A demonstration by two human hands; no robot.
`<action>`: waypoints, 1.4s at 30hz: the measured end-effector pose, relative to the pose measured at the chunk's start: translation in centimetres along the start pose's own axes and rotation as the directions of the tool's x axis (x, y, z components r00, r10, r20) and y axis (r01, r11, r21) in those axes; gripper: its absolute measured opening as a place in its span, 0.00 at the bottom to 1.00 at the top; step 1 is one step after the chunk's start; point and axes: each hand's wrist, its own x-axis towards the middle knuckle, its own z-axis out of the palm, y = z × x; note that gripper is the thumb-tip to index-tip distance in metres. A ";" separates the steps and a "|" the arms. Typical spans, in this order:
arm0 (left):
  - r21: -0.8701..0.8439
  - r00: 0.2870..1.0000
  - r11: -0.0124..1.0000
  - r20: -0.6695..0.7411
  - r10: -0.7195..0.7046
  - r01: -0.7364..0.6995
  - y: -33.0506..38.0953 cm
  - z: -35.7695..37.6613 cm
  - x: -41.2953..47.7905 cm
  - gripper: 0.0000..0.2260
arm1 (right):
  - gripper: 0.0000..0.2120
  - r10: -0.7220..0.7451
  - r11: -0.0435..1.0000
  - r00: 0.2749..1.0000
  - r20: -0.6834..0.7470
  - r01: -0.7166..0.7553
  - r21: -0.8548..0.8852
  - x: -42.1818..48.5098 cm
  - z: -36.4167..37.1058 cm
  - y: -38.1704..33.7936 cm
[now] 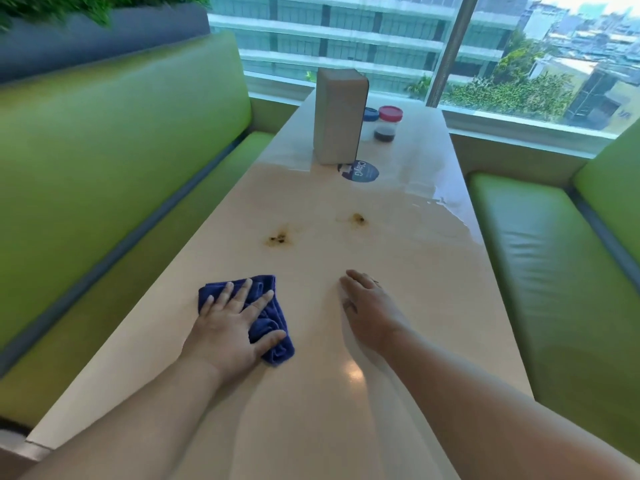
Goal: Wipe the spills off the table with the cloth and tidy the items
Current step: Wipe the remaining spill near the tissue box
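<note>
A crumpled blue cloth [266, 322] lies on the near left part of the pale table [311, 410]. Beyond it are two brown stains, the left spill [280, 239] and the right spill [356, 219]. At the far end a grey box [339, 116] stands upright, with a red-lidded jar [388, 124] and a blue-lidded jar [370, 116] beside it.

Blue-lidded jar [370, 116] half behind grey box [341, 116]

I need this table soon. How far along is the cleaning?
Barely begun: nothing looks wiped. In hand: the left hand presses the blue cloth flat, the right hand rests on the table. Left: two brown spills ahead, then tidying the box and jars.
</note>
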 end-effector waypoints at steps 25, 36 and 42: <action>0.051 0.990 0.988 0.012 0.144 -0.144 -7.0 -2.9 13.3 0.31 | 0.24 0.185 0.976 0.968 -0.169 -0.201 -0.084 3.1 3.1 -1.9; 0.059 0.972 0.970 0.011 0.234 -0.234 -6.9 -2.8 13.8 0.33 | 0.24 0.185 0.976 0.969 -0.163 -0.201 -0.082 2.9 2.9 -2.2; 0.065 0.976 0.974 0.020 0.218 -0.219 -4.6 -2.5 14.5 0.30 | 0.26 0.191 0.975 0.968 -0.164 -0.207 -0.082 3.0 3.1 -2.1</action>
